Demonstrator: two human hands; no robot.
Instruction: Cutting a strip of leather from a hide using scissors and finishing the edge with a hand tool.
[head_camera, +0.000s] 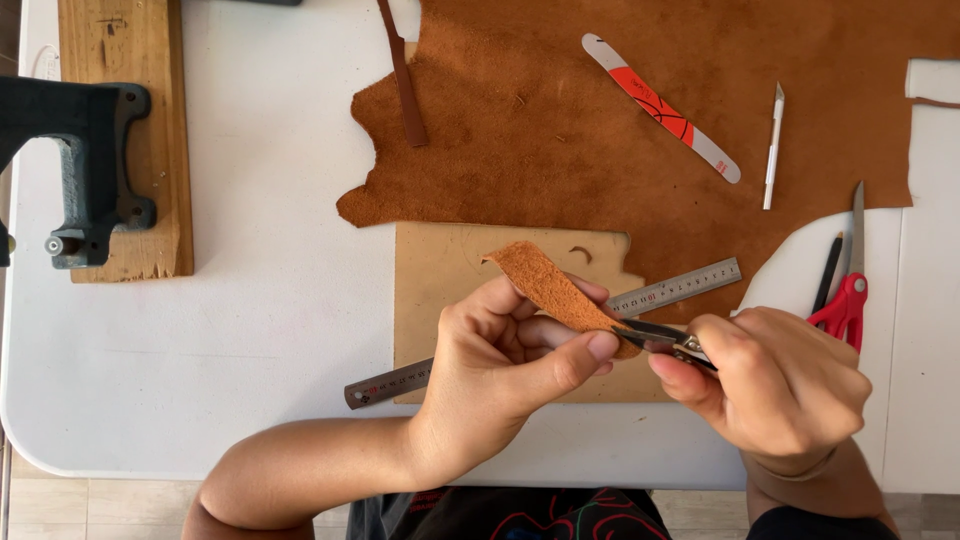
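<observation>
White table (250, 330) with a cast-iron press (85, 170) on a wood block (150, 60) at far left, then a tan board (450, 270) under a steel ruler (680, 287). Left hand (500, 370) pinches a suede strip (545, 285) over the board, thumb against fingers. It looks light and floppy, so best held close to the end being worked. Right hand (780, 385) is closed around a small metal tool (660, 337) meeting the strip's end; can't tell if it's snips or a clip, the fingers hide most of it. Big hide (620, 90) behind, red scissors (845, 300) at right.
</observation>
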